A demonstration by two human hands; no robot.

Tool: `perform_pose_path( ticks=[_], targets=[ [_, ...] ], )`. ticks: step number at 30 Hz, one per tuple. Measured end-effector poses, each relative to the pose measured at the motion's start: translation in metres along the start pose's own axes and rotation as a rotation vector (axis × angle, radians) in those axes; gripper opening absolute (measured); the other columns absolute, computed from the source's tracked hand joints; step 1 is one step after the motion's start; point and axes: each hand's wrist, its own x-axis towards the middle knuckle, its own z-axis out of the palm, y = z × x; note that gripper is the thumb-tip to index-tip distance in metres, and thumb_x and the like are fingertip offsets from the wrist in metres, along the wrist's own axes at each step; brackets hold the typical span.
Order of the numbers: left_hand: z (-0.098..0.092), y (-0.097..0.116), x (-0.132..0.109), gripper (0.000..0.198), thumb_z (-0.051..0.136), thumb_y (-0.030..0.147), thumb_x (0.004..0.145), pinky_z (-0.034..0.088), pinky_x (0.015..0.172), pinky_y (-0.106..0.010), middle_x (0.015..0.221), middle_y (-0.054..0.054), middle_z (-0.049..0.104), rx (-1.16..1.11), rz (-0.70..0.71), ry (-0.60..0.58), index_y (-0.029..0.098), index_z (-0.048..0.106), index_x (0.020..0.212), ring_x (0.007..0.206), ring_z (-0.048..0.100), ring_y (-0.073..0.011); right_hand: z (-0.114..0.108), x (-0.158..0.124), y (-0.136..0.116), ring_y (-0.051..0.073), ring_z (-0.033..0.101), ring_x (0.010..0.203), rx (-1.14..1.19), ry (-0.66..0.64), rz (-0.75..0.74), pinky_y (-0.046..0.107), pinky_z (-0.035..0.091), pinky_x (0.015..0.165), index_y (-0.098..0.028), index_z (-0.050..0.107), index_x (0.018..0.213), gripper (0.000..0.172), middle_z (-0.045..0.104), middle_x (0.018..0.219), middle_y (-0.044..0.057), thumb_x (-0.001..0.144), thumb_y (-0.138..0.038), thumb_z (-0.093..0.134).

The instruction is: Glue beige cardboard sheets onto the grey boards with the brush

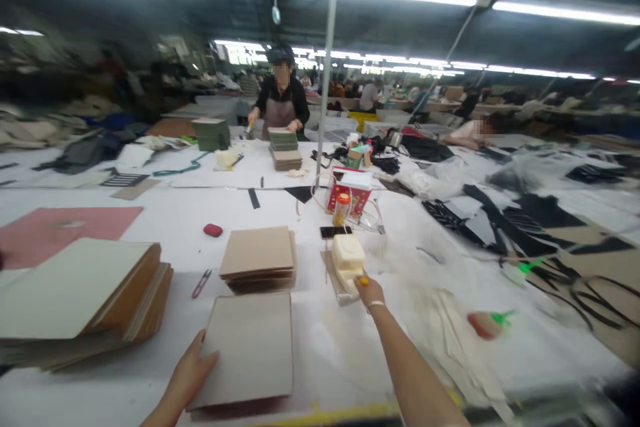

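Note:
My left hand (193, 367) lies on the left edge of a grey-brown cardboard square (250, 347) on the white table, fingers pressed against the sheet. My right hand (369, 290) reaches forward to a pale yellow block (347, 259) on a small board, and its fingers pinch a small yellow-tipped tool whose shape I cannot make out. A stack of similar brown squares (259, 257) sits just beyond the sheet.
A tall pile of boards (80, 297) lies at the left, with small scissors (201, 283) and a red object (213, 230) nearby. A phone (335, 231), a jar (341, 208) and a red box (353, 190) stand ahead. A person (281, 97) works across the table. Black strips (500, 220) cover the right.

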Motion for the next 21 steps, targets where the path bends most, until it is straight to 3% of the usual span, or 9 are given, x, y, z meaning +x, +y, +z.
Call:
perform_pose_path(
  ticks=[4, 7, 10, 12, 15, 18, 21],
  targets=[
    [0.005, -0.004, 0.004, 0.056, 0.044, 0.024, 0.067, 0.034, 0.099, -0.033, 0.122, -0.015, 0.050, -0.057, 0.037, 0.074, 0.005, 0.039, 0.119, 0.114, 0.046, -0.0233, 0.018, 0.030, 0.011, 0.019, 0.060, 0.084, -0.164, -0.193, -0.160, 0.032, 0.046, 0.079, -0.018, 0.064, 0.093, 0.020, 0.063, 0.089, 0.008, 0.077, -0.024, 0.052],
    [0.002, -0.003, 0.002, 0.055, 0.045, 0.022, 0.068, 0.035, 0.099, -0.034, 0.120, -0.014, 0.052, -0.028, 0.040, 0.076, 0.007, 0.039, 0.121, 0.114, 0.046, -0.0227, 0.021, 0.025, 0.031, 0.020, 0.061, 0.082, -0.235, -0.248, -0.316, 0.030, 0.047, 0.075, -0.019, 0.065, 0.096, 0.027, 0.064, 0.087, 0.009, 0.076, -0.026, 0.049],
    [-0.004, 0.005, -0.005, 0.054, 0.045, 0.022, 0.070, 0.035, 0.099, -0.035, 0.121, -0.014, 0.051, 0.061, 0.055, 0.124, 0.007, 0.038, 0.121, 0.115, 0.045, -0.0228, 0.013, 0.013, 0.039, 0.021, 0.061, 0.084, -0.131, -0.249, -0.350, 0.032, 0.047, 0.077, -0.020, 0.066, 0.091, 0.028, 0.065, 0.090, 0.008, 0.072, -0.032, 0.049],
    [-0.009, 0.014, -0.009, 0.052, 0.044, 0.023, 0.073, 0.034, 0.100, -0.037, 0.123, -0.016, 0.047, 0.124, 0.132, 0.220, 0.006, 0.037, 0.122, 0.116, 0.043, -0.0235, 0.009, 0.010, 0.036, 0.020, 0.062, 0.083, 0.012, -0.240, -0.245, 0.031, 0.048, 0.077, -0.022, 0.066, 0.088, 0.029, 0.066, 0.092, 0.005, 0.068, -0.038, 0.052],
    [-0.016, 0.038, -0.010, 0.050, 0.041, 0.025, 0.078, 0.033, 0.100, -0.042, 0.127, -0.016, 0.044, 0.190, 0.378, 0.348, 0.010, 0.033, 0.126, 0.120, 0.038, -0.0232, 0.011, 0.012, 0.028, 0.018, 0.064, 0.068, 0.291, -0.161, 0.128, 0.029, 0.052, 0.065, -0.023, 0.061, 0.094, 0.040, 0.067, 0.086, 0.004, 0.065, -0.049, 0.052],
    [-0.023, 0.072, -0.001, 0.052, 0.038, 0.024, 0.081, 0.031, 0.101, -0.043, 0.130, -0.014, 0.040, 0.261, 0.628, 0.372, 0.013, 0.027, 0.131, 0.123, 0.034, -0.0224, 0.018, 0.010, 0.027, 0.017, 0.063, 0.057, 0.494, -0.068, 0.449, 0.028, 0.052, 0.056, -0.021, 0.057, 0.092, 0.041, 0.065, 0.068, 0.003, 0.067, -0.053, 0.048],
    [-0.027, 0.108, 0.019, 0.054, 0.038, 0.022, 0.081, 0.028, 0.102, -0.041, 0.134, -0.013, 0.036, 0.341, 0.777, 0.329, 0.013, 0.025, 0.133, 0.126, 0.028, -0.0219, 0.015, 0.002, 0.027, 0.017, 0.063, 0.052, 0.403, 0.027, 0.461, 0.028, 0.051, 0.051, -0.022, 0.057, 0.074, 0.030, 0.064, 0.059, 0.004, 0.070, -0.050, 0.045]
  ],
)
